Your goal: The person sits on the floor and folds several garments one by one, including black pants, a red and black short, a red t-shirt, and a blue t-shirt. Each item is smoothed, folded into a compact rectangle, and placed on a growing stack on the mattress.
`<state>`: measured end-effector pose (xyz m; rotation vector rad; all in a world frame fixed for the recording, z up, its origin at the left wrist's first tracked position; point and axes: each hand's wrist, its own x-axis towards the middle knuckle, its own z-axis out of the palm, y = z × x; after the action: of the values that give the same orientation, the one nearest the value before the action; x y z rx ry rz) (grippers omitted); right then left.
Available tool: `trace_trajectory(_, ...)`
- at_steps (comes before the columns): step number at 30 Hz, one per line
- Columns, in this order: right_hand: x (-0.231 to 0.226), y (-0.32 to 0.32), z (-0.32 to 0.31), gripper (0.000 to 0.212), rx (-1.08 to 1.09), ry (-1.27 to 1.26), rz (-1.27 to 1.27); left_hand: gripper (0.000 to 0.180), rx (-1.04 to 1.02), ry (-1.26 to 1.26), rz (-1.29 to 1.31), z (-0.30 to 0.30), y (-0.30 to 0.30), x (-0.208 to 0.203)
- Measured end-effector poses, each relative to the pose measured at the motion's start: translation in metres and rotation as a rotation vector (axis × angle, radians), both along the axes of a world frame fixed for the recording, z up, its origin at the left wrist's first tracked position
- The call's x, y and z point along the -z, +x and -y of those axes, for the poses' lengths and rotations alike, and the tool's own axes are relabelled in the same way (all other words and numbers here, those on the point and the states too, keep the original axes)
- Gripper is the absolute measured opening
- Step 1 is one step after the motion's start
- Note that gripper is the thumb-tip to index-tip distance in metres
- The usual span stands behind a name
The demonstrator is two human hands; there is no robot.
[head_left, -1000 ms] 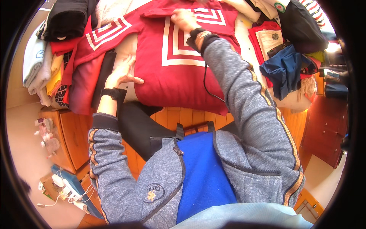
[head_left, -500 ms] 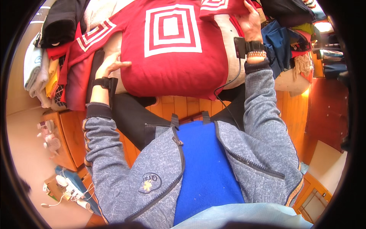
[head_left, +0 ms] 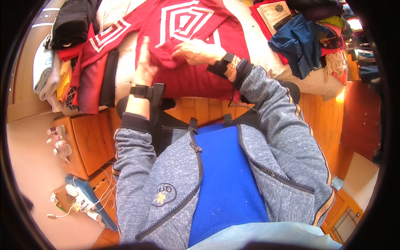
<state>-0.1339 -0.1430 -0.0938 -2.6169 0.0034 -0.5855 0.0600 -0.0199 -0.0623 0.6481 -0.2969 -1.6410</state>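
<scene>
A red sweater point(head_left: 191, 83) with white nested rectangles lies spread on the bed in front of me. Its right sleeve is folded inward across the body, bending the white pattern. My right hand point(head_left: 202, 52) is closed on the end of that sleeve, near the middle of the sweater. Beside the sleeve end, at the sweater's left side, my left hand point(head_left: 145, 68) is held upright with its fingers stretched out. It is close to the red cloth; whether it touches cannot be told. The other sleeve point(head_left: 110, 37) reaches out to the left over dark clothes.
Folded clothes point(head_left: 68, 27) are piled at the bed's left end. On the right lie a crumpled blue garment point(head_left: 293, 43) and more clothes. A wooden cabinet point(head_left: 89, 143) stands at the left, near a blue box point(head_left: 89, 196) with white cables. A dark cable hangs from my right wrist.
My right hand has brought the sweater's right sleeve inward and toward me across the body. My left hand has moved right, in beside the sleeve end. Clothes on the right are uncovered.
</scene>
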Motion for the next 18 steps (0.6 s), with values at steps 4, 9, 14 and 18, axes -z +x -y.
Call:
trace_trajectory(4, 0.026, -0.036, 0.014, 0.035, 0.411, 0.392, 0.127, 0.023, -0.243, 0.362, 0.303, -0.005, -0.005, 0.04)
trace_trajectory(9, 0.019, -0.077, 0.071, 0.041, 0.857, 1.67, 0.324, 0.012, -0.101, 0.375, 0.495, 0.002, 0.001, 0.044)
trace_trajectory(14, 0.041, -0.063, 0.124, 0.025, 0.743, 1.816, 0.261, 0.011, -0.062, 0.426, 0.065, 0.002, -0.014, 0.027)
trace_trajectory(18, 0.057, -0.076, 0.171, 0.01, 0.714, 1.681, 0.403, 0.014, -0.051, 0.302, -0.097, -0.005, -0.025, 0.002)
